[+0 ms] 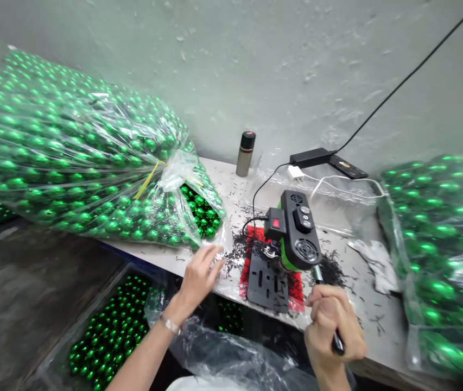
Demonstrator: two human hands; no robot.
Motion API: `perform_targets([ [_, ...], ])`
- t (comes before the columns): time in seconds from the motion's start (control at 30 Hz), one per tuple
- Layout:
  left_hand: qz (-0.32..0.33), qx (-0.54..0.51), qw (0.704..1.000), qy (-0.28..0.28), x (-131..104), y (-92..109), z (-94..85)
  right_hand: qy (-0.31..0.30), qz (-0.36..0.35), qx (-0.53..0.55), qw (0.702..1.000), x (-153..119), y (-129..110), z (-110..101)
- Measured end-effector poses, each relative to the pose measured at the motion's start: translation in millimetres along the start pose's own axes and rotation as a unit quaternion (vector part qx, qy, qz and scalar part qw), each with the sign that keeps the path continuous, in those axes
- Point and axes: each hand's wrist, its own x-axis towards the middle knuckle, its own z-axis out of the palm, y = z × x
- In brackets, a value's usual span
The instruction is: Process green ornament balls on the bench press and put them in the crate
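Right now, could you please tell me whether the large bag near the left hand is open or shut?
Open: beside its knot, the large bag has a gap baring green balls.

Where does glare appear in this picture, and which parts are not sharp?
Head view: white glare streaks the large clear plastic bag of shiny green balls at left; head view: the clear plastic bag of green balls at right looks blurred, with a pale glare patch near the picture's edge; head view: the boxy black-and-green machine looks clearer.
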Motion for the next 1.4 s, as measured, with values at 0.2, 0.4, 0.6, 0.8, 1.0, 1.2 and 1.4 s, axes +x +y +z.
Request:
perform_targets([
  [0.2,-0.055,0.131,0.988,-0.055,71,-27,14.2,-0.017,-0.014,-0.001,1.000,0,1,-1],
  [0.4,-0.115,-0.080,0.989,-0.057,63,-30,10.4,-0.011,-0.024,0.000,1.000,-2,2,1],
  [0.6,-0.319,-0.531,0.780,-0.088,44,1,5.7,-0.001,-0.014,0.001,1.000,-4,3,2],
  [0.8,-0.367,-0.586,0.704,-0.162,28,34,30.1,-0.018,-0.014,0.000,1.000,3,-1,0],
  [1.0,-0.269,-0.412,0.836,-0.242,23,52,60.6,-0.018,0.004,-0.004,1.000,17,-7,-1],
  [1.2,-0.108,-0.224,0.941,-0.230,23,53,73.7,-0.016,0.004,0.003,1.000,16,-7,-1],
  [1.4,0.016,-0.139,0.955,-0.260,28,59,65.8,-0.009,0.004,0.010,1.000,10,-5,1],
])
